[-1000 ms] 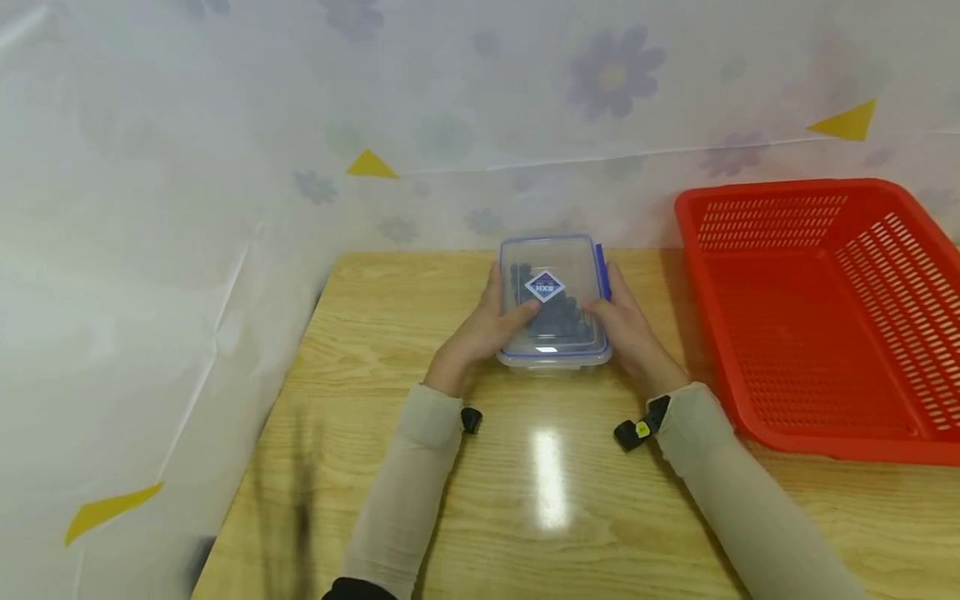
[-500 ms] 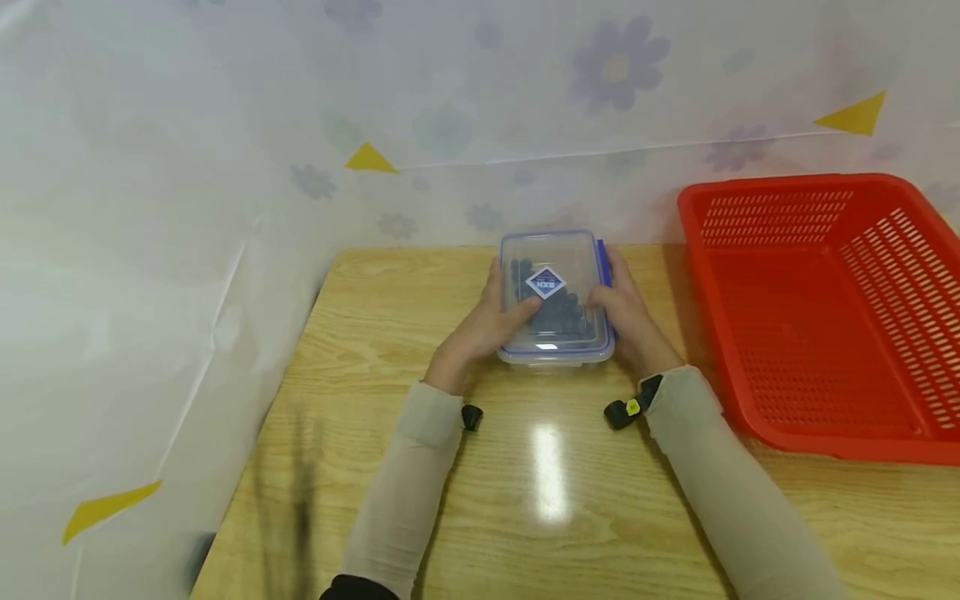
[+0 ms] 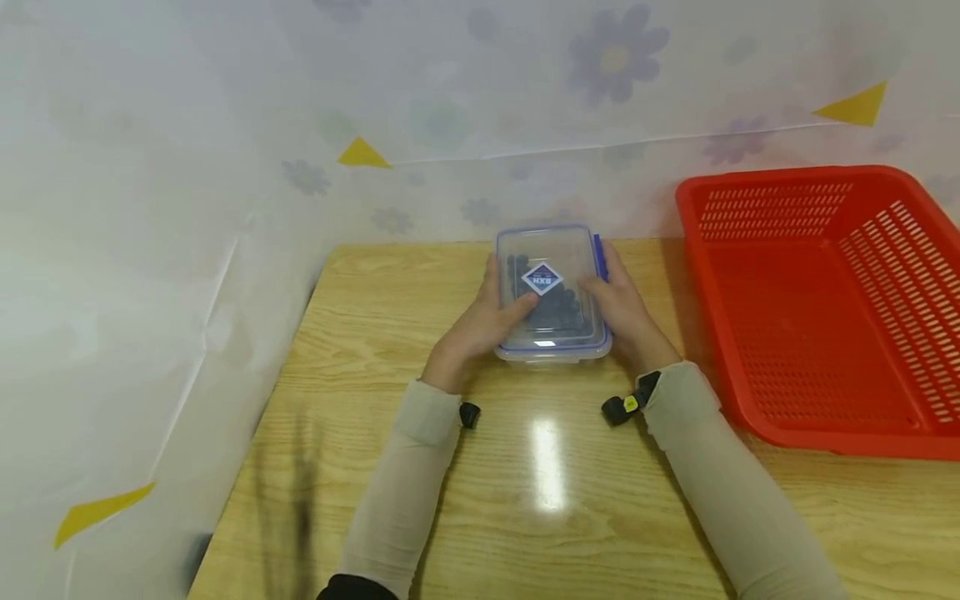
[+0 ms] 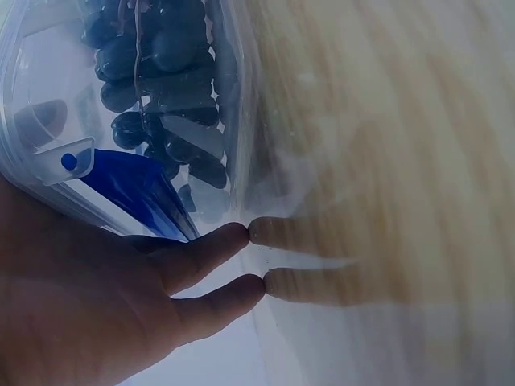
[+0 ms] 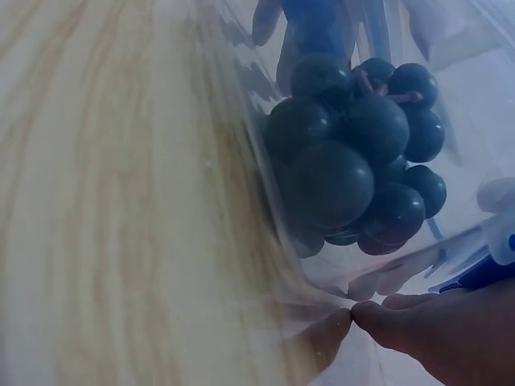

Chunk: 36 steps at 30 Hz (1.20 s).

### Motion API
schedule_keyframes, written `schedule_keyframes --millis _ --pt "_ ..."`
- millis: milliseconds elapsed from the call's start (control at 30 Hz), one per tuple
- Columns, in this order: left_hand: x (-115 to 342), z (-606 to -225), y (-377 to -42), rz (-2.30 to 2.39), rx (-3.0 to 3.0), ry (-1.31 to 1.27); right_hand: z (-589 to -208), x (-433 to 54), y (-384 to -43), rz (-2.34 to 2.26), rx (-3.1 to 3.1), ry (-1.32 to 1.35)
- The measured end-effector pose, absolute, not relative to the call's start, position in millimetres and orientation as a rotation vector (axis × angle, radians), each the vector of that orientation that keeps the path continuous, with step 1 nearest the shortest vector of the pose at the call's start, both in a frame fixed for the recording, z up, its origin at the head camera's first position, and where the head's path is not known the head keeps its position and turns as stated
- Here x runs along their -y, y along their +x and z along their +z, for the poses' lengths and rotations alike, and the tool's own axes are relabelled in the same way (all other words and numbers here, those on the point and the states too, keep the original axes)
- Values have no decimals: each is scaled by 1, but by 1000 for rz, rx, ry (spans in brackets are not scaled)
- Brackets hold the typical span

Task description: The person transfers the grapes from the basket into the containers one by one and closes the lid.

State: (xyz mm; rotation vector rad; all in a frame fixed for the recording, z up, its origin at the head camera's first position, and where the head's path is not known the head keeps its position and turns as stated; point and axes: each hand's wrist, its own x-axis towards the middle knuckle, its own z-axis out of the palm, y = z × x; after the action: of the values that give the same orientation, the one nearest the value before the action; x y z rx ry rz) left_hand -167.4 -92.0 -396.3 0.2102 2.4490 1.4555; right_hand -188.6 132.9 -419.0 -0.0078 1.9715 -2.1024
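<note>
A clear plastic food container (image 3: 551, 337) with a blue-rimmed lid and a diamond-shaped label stands near the table's far edge. Dark grapes (image 5: 346, 161) on stems show through its walls. My left hand (image 3: 480, 321) grips its left side, thumb on the lid beside the label. In the left wrist view two fingertips (image 4: 241, 233) meet their own reflections on the tabletop, near a blue latch (image 4: 133, 185). My right hand (image 3: 626, 312) holds the opposite side, thumb over the lid's edge. There, a blue latch (image 3: 600, 257) sticks up along the right edge. The container hides several fingers.
A large red plastic basket (image 3: 712, 333) with slotted walls stands on the right of the wooden table (image 3: 375, 333). Flower-patterned sheeting (image 3: 450, 100) rises behind the table and along its left side, with yellow tape pieces on it.
My right wrist has shifted slightly inward and forward, and the right thumb has moved a little up along the lid's edge. The left hand keeps its hold; the head view has tilted slightly.
</note>
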Motion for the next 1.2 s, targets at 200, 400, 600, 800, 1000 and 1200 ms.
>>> schedule_keyframes --millis 200,400,600,800,1000,1200 --pt "92 -398 -167 1431 -2475 201 -417 -131 -189 -2090 -1969 10" --pt "94 -400 -168 1414 -2510 205 -414 -128 -189 -2054 -1990 31" --pt "93 -400 -169 1444 -2486 222 -412 -128 -188 -2001 -2041 52" --pt "92 -399 -168 1446 -2482 221 -412 -130 -188 -1993 -2061 48" --pt "91 -398 -167 1444 -2482 216 -413 -130 -188 -2000 -2088 32" --pt "90 -398 -167 1454 -2509 246 -416 -129 -189 -2007 -2093 22"
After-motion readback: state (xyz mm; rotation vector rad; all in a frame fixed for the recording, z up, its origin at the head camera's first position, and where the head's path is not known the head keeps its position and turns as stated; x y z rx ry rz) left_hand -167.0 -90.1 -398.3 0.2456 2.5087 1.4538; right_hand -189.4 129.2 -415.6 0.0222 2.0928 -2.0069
